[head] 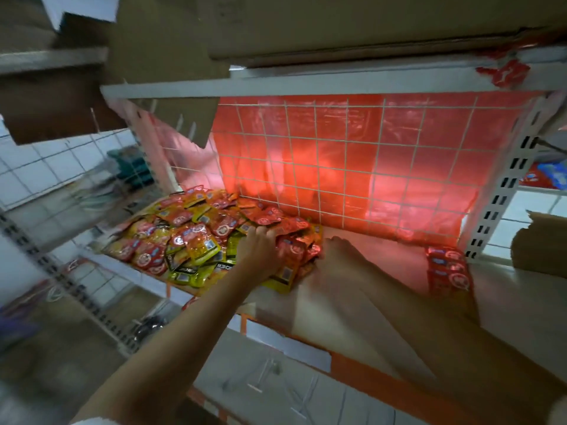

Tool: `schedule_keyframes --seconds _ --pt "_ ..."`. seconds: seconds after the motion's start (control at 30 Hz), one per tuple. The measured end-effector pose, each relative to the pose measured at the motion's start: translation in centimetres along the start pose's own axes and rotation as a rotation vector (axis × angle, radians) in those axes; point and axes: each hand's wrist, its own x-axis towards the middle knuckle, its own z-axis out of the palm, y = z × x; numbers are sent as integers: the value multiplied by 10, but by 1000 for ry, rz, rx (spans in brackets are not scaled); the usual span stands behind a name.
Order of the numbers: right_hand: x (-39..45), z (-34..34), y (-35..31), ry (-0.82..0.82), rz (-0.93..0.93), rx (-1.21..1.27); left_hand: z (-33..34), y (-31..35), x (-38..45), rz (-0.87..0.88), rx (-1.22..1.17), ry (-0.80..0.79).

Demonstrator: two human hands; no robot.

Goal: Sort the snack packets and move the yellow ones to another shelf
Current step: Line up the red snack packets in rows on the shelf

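A heap of glossy red and yellow foil snack packets covered the white shelf's left half. The left hand clenched packets at the heap's right edge; the blurred right hand touched it, grip unclear. Sorting was underway; next, probably, singling out yellow ones.

**Two hands at a pile of snack packets on a shop shelf**

A heap of glossy red and yellow foil snack packets covers the left part of a pale shelf board. The left hand lies on the heap's right edge, fingers curled over red packets. The blurred right hand touches the same edge. A small stack of red packets sits apart at right, before a white wire grid.
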Motion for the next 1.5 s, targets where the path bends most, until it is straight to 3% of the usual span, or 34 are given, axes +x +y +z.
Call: schedule_keyframes --seconds 0.17,0.37,0.5,0.67,0.97,1.1,1.27,1.5 --pt "11 20 -51 0 106 86 4 -30 -18 -153 -74 -90" --pt "16 40 -63 -30 220 153 3 -41 -24 -277 -143 -134" --pt "13 43 -65 53 238 309 3 -45 -23 -311 -275 -140" --pt "8 46 -57 175 248 584 -4 -39 -26 -410 -515 -113" --pt "-21 22 -23 59 117 948 -21 -38 -46 -404 -1005 -15" --pt "-49 7 -9 27 60 1161 -34 -22 -64 -399 -1369 -92" --pt "-77 -1 13 6 57 1263 -30 2 -74 -404 -1682 -169" --pt "-101 -7 33 110 114 1172 -15 32 -82 -488 -1805 -93"
